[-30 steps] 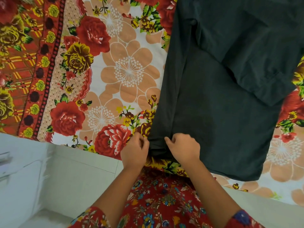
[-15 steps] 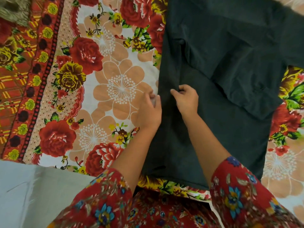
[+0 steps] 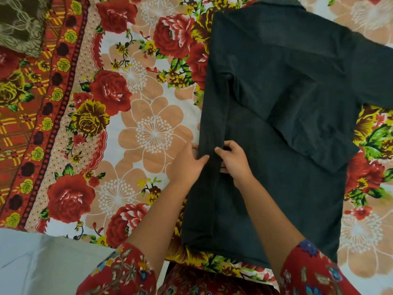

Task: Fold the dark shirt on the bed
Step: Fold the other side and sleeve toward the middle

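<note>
The dark shirt (image 3: 282, 188) lies flat on the flowered bedsheet (image 3: 136, 133), collar at the far end, hem near me. One sleeve is folded in across the body and its cuff rests at the right. The shirt's left side is turned in as a narrow strip. My left hand (image 3: 187, 162) presses on that strip's outer edge, thumb on the cloth, fingers reaching over the edge. My right hand (image 3: 234, 160) pinches the strip's inner edge, a short gap from the left hand.
The bed's near edge runs along the bottom, with pale floor (image 3: 42, 262) at the lower left. An olive patterned cloth (image 3: 19, 22) lies at the far left corner. My red flowered sleeves fill the bottom of the view.
Both hands slid up the folded left strip from the hem toward the shirt's middle. The view rose, so the collar and the far sleeve now show.
</note>
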